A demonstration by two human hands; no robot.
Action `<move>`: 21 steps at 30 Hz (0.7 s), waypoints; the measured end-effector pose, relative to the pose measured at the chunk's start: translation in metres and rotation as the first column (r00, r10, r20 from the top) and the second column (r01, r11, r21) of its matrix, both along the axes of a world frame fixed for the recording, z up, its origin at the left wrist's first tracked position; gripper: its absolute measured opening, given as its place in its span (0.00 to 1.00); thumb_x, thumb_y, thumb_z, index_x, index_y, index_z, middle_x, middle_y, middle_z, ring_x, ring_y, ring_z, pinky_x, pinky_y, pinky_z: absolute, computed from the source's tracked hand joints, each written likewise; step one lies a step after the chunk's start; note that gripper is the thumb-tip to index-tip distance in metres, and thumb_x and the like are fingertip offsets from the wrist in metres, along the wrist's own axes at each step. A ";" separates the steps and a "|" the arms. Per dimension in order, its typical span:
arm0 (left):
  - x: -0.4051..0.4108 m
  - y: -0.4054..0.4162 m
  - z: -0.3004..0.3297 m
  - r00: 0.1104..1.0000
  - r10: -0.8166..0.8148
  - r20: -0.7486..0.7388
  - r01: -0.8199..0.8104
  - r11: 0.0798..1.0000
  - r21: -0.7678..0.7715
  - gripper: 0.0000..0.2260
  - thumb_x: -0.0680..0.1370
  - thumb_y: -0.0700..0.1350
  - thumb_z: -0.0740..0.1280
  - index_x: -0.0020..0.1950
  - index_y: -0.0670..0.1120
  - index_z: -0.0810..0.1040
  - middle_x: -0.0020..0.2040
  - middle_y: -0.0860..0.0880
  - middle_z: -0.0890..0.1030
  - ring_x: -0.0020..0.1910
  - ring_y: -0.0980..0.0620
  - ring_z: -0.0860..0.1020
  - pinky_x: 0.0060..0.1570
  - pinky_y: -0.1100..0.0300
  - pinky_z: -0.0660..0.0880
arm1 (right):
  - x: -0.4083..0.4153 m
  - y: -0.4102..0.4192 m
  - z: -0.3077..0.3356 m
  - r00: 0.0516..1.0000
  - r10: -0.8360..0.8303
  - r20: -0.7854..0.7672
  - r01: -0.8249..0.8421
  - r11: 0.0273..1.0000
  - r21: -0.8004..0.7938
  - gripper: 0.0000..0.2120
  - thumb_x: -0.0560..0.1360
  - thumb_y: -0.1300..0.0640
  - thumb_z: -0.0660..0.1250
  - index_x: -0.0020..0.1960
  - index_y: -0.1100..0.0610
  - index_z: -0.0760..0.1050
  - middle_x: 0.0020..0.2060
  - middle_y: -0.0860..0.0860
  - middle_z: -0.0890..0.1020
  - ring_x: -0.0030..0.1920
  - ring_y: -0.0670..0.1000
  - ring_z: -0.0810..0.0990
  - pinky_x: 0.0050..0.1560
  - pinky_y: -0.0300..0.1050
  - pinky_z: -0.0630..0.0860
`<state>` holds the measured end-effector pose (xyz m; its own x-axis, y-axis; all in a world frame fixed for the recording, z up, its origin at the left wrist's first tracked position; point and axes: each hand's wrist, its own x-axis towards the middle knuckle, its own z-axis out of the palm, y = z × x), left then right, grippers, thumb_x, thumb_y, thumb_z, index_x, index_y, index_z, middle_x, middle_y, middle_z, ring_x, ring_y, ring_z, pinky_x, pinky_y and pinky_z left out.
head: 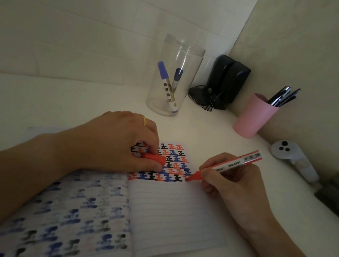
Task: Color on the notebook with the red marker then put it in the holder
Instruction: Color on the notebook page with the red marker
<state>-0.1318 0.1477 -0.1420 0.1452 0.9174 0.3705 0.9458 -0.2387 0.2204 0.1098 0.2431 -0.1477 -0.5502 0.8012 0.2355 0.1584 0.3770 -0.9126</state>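
One red marker (227, 166) barrel reads "WB-8801".

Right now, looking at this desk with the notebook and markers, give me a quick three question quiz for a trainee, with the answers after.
1. True or false: the red marker in the right hand is capped.
2. What is the left hand holding against the notebook?
3. Which container holds two blue markers? A) the pink cup B) the clear jar C) neither

Key:
1. False: its bare tip touches the page beside the last row of marks.
2. The marker's red cap, while the hand presses the page down.
3. B; the pink cup holds dark pens.
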 end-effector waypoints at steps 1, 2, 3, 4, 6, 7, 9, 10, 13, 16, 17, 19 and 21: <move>0.000 0.000 0.000 1.000 0.000 0.001 0.000 1.000 0.002 0.20 0.71 0.71 0.63 0.49 0.59 0.83 0.51 0.62 0.81 0.49 0.60 0.78 0.49 0.58 0.76 | 0.000 0.000 0.000 1.000 -0.002 -0.009 0.002 1.000 -0.002 0.06 0.71 0.70 0.70 0.38 0.62 0.83 0.28 0.55 0.83 0.29 0.51 0.79 0.31 0.39 0.76; 0.000 0.000 0.000 1.000 0.001 0.002 -0.001 1.000 0.000 0.20 0.71 0.71 0.63 0.49 0.59 0.83 0.51 0.62 0.81 0.50 0.60 0.78 0.49 0.58 0.76 | 0.000 0.000 0.001 1.000 -0.005 -0.025 0.005 1.000 -0.007 0.06 0.71 0.70 0.70 0.38 0.62 0.83 0.28 0.56 0.83 0.29 0.51 0.79 0.31 0.40 0.76; 0.000 0.000 0.000 1.000 0.000 0.003 0.000 1.000 -0.006 0.20 0.71 0.71 0.63 0.49 0.59 0.83 0.51 0.62 0.81 0.50 0.60 0.78 0.50 0.58 0.76 | 0.000 -0.001 0.001 0.999 -0.008 -0.038 0.008 1.000 -0.011 0.06 0.71 0.70 0.70 0.38 0.63 0.82 0.28 0.57 0.83 0.29 0.51 0.79 0.31 0.40 0.77; 0.000 -0.001 0.001 1.000 -0.001 0.005 0.001 1.000 -0.013 0.20 0.71 0.71 0.63 0.50 0.59 0.83 0.51 0.62 0.81 0.50 0.60 0.78 0.50 0.58 0.76 | 0.000 -0.001 0.001 0.999 -0.008 -0.041 0.008 1.000 -0.010 0.06 0.71 0.71 0.70 0.39 0.63 0.82 0.28 0.57 0.83 0.29 0.51 0.79 0.31 0.40 0.77; 0.000 0.000 0.001 1.000 0.000 0.003 0.001 1.000 -0.013 0.21 0.71 0.72 0.62 0.50 0.59 0.83 0.51 0.62 0.81 0.49 0.60 0.78 0.50 0.58 0.77 | -0.001 -0.001 0.001 1.000 -0.004 -0.023 0.004 1.000 0.001 0.05 0.71 0.70 0.70 0.39 0.64 0.82 0.28 0.57 0.83 0.29 0.51 0.79 0.32 0.40 0.77; 0.000 0.000 0.001 1.000 0.000 -0.001 0.000 1.000 -0.010 0.21 0.71 0.72 0.61 0.50 0.60 0.83 0.51 0.63 0.81 0.49 0.61 0.78 0.50 0.58 0.77 | -0.001 0.000 0.000 1.000 -0.010 -0.015 0.010 1.000 0.003 0.05 0.71 0.70 0.70 0.39 0.64 0.82 0.28 0.56 0.83 0.29 0.51 0.79 0.32 0.40 0.77; 0.000 0.000 0.000 1.000 -0.001 -0.006 0.001 1.000 -0.007 0.22 0.71 0.73 0.60 0.49 0.60 0.83 0.50 0.63 0.81 0.49 0.61 0.78 0.49 0.58 0.77 | 0.000 0.001 0.000 1.000 -0.026 -0.014 0.026 1.000 0.004 0.05 0.72 0.70 0.70 0.39 0.63 0.82 0.28 0.55 0.83 0.28 0.50 0.79 0.32 0.40 0.77; 0.000 0.000 0.000 1.000 -0.001 -0.006 0.001 1.000 -0.007 0.22 0.71 0.73 0.60 0.49 0.60 0.83 0.50 0.63 0.81 0.49 0.61 0.78 0.49 0.58 0.77 | 0.000 0.000 0.000 0.999 -0.023 -0.022 0.024 1.000 0.002 0.05 0.72 0.70 0.70 0.39 0.63 0.82 0.28 0.55 0.83 0.29 0.50 0.79 0.32 0.40 0.77; 0.000 0.000 0.001 1.000 -0.003 -0.002 0.003 1.000 -0.003 0.23 0.71 0.73 0.60 0.49 0.60 0.83 0.50 0.63 0.81 0.48 0.61 0.78 0.49 0.57 0.77 | 0.000 -0.001 0.001 0.999 0.018 -0.031 -0.018 1.000 0.002 0.05 0.72 0.70 0.70 0.40 0.63 0.83 0.29 0.58 0.84 0.30 0.52 0.80 0.33 0.41 0.78; 0.000 0.000 0.001 1.000 -0.003 -0.001 0.003 1.000 -0.008 0.24 0.71 0.73 0.59 0.49 0.59 0.83 0.50 0.62 0.81 0.49 0.60 0.79 0.49 0.57 0.77 | 0.000 -0.001 0.001 0.999 0.037 -0.008 -0.036 0.999 0.022 0.06 0.72 0.70 0.70 0.40 0.62 0.83 0.30 0.58 0.84 0.30 0.53 0.81 0.33 0.42 0.78; 0.000 0.000 0.001 1.000 -0.003 -0.003 0.003 1.000 -0.011 0.24 0.71 0.74 0.59 0.49 0.59 0.83 0.51 0.62 0.82 0.49 0.60 0.79 0.49 0.57 0.77 | 0.000 0.000 0.001 0.999 0.033 -0.007 -0.033 0.999 0.021 0.06 0.72 0.70 0.70 0.39 0.62 0.83 0.29 0.57 0.84 0.30 0.52 0.81 0.33 0.42 0.78; 0.000 0.001 0.001 1.000 -0.004 -0.008 0.004 1.000 -0.012 0.24 0.71 0.73 0.59 0.50 0.59 0.83 0.51 0.62 0.81 0.49 0.61 0.78 0.50 0.58 0.77 | 0.001 -0.001 0.001 0.999 0.033 -0.016 -0.033 0.999 0.014 0.06 0.72 0.70 0.70 0.39 0.62 0.83 0.29 0.56 0.84 0.30 0.52 0.81 0.33 0.41 0.78; -0.001 0.001 0.001 1.000 -0.004 -0.006 0.003 1.000 -0.016 0.22 0.71 0.73 0.61 0.49 0.59 0.83 0.51 0.62 0.82 0.49 0.60 0.79 0.50 0.57 0.77 | 0.001 -0.002 0.002 0.998 0.052 -0.020 -0.051 0.999 0.015 0.06 0.72 0.70 0.71 0.40 0.62 0.83 0.30 0.55 0.84 0.30 0.51 0.81 0.33 0.40 0.78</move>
